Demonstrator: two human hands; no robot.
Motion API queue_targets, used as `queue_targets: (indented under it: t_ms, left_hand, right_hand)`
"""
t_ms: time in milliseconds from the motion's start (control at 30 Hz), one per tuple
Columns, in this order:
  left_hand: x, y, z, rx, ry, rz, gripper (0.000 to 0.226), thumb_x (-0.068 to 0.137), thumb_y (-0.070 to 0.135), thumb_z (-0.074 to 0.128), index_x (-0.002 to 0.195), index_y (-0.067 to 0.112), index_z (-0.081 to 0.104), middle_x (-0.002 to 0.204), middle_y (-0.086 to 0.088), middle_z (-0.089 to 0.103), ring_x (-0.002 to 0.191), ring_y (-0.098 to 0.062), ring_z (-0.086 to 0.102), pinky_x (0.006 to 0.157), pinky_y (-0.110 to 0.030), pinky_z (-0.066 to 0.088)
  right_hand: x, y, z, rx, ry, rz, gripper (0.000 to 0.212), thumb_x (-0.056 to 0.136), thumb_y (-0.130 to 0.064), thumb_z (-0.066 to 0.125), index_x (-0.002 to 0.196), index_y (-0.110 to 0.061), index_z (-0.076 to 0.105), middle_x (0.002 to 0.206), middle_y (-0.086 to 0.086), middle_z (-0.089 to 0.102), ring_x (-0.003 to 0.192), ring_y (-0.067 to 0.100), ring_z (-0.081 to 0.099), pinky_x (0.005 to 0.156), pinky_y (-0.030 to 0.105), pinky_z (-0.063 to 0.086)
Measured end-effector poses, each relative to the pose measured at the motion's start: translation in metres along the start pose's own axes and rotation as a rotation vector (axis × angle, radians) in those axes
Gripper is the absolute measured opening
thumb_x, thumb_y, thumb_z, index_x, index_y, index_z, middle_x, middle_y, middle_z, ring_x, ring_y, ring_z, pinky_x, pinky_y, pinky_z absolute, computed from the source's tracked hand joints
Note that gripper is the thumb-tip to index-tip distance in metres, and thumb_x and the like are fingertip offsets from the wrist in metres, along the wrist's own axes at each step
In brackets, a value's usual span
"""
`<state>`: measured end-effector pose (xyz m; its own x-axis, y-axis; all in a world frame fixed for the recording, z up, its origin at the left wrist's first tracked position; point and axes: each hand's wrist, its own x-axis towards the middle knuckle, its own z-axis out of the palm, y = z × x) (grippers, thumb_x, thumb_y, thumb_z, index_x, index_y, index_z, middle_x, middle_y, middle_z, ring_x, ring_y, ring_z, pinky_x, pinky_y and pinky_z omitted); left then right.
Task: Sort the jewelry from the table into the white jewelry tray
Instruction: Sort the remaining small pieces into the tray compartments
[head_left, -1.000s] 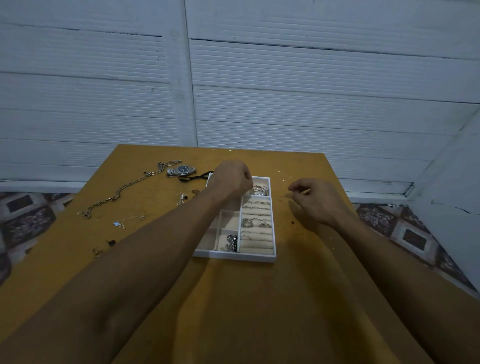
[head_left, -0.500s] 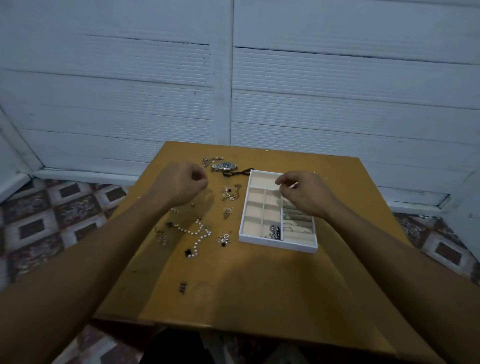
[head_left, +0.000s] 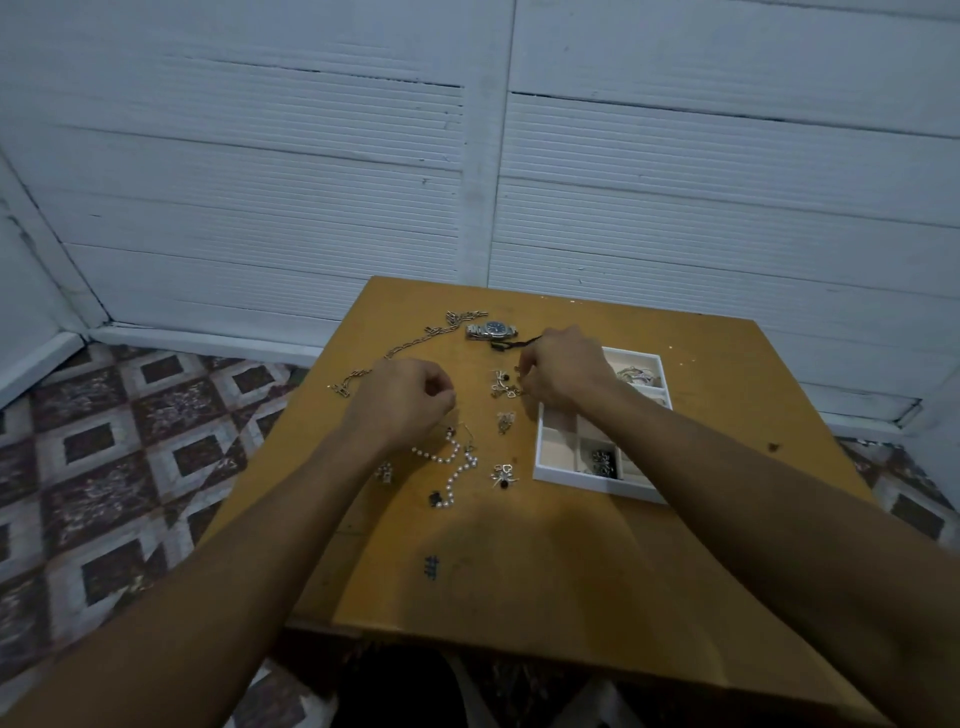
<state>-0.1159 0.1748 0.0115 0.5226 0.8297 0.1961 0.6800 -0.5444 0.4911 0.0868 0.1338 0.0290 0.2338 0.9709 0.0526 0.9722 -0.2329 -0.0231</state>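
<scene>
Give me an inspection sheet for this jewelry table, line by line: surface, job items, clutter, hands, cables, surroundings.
Surface: wooden table, dark mark near the front.
Job's things: white tray on the right, some compartments filled; watch, chain, pearl strand and small pieces loose on the table left of it.
Clutter: nothing seen.
Hands: left hand curled above the pearl strand; right hand curled at small pieces beside the tray; what either holds cannot be told.
Cables: nothing seen.
Surroundings: white panelled wall, patterned floor tiles.
</scene>
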Motion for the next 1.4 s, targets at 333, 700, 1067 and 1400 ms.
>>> queue_targets:
  t_ms: [333,700,1067,1400]
  left_hand:
    - [0.005,0.003,0.014,-0.033,-0.025,0.0,0.017,0.09,0.029,0.061,0.1,0.023,0.074,0.098,0.007,0.071,0.083,-0.003,0.058,0.066,-0.015,0.041]
    - [0.008,0.007,0.013,-0.064,-0.021,-0.021,0.018,0.091,0.028,0.06,0.101,0.023,0.073,0.097,0.007,0.071,0.082,-0.004,0.058,0.065,-0.015,0.042]
    - [0.007,0.026,0.021,-0.404,0.03,-0.14,0.019,0.093,0.025,0.06,0.107,0.019,0.072,0.104,0.005,0.068,0.094,-0.007,0.057,0.081,-0.023,0.044]
    - [-0.008,0.065,0.013,-1.706,-0.017,-0.637,0.03,0.099,0.035,0.047,0.106,0.011,0.063,0.109,-0.009,0.068,0.105,-0.026,0.064,0.082,-0.033,0.052]
  right_hand:
    - [0.014,-0.018,0.015,-0.199,-0.112,0.01,0.023,0.092,-0.02,0.058,0.114,-0.014,0.063,0.128,0.009,0.051,0.127,0.031,0.034,0.105,0.049,0.029]
    - [0.017,-0.014,0.012,-0.094,-0.143,-0.055,0.016,0.09,-0.027,0.052,0.098,-0.015,0.059,0.111,0.007,0.056,0.118,0.026,0.037,0.098,0.049,0.029]
    - [-0.001,0.001,-0.04,0.488,0.011,-0.166,0.003,0.093,-0.014,0.049,0.091,-0.014,0.047,0.081,0.0,0.053,0.073,0.017,0.046,0.062,0.028,0.036]
    - [-0.035,-0.007,-0.081,0.889,-0.116,-0.165,0.006,0.093,-0.005,0.054,0.091,-0.005,0.06,0.062,-0.001,0.054,0.048,0.009,0.051,0.045,0.023,0.041]
